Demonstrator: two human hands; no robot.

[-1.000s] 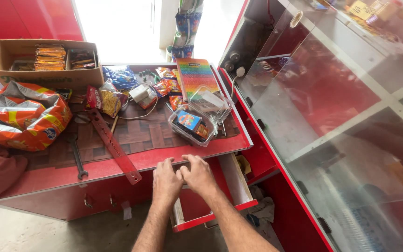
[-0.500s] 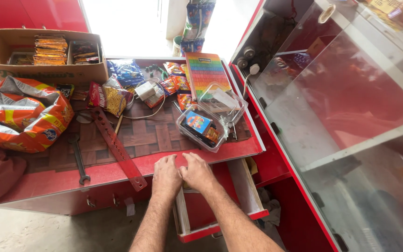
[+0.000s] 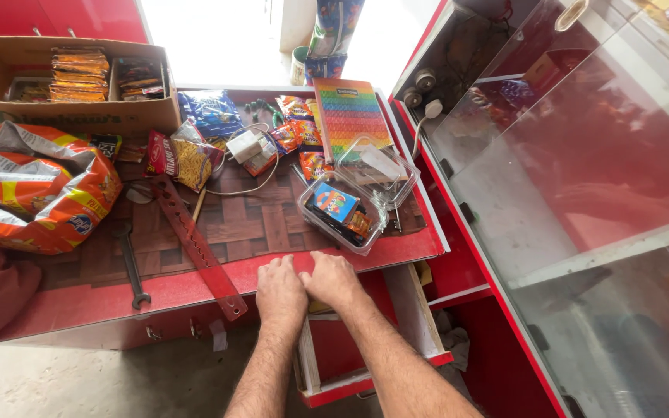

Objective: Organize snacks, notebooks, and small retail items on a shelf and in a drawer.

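Head view: both hands sit side by side at the front edge of the red counter top [image 3: 195,290], directly above the open red-fronted wooden drawer [image 3: 365,340]. The left hand [image 3: 280,292] lies knuckles-up with its fingers curled over the edge; the right hand [image 3: 333,280] touches it, fingers bent down the same way. Whether the fingers are clamped on the lip or only resting there I cannot tell, as the fingertips are hidden under the edge. Neither hand holds a loose object.

Risks, as I judge them: the drawer stands pulled out beneath the wrists, so a push on it with the fingers hooked there could pinch them (the gap at the lip looks narrow). The long red perforated metal strip [image 3: 195,244] overhangs the front edge just left of the left hand; a sideways nudge could tip it to the floor. The clear plastic tub of small packets [image 3: 338,210] sits just beyond the right hand, and its loose clear lid [image 3: 377,170] rests tilted behind it, easy to knock.

Further off lie a dark steel spanner [image 3: 131,263], an orange crumpled snack bag [image 3: 36,193], a cardboard box of packets [image 3: 71,77], a rainbow-striped notebook [image 3: 348,116] and a white charger with cable [image 3: 243,147]. The glass display case [image 3: 582,193] hems in the right side.
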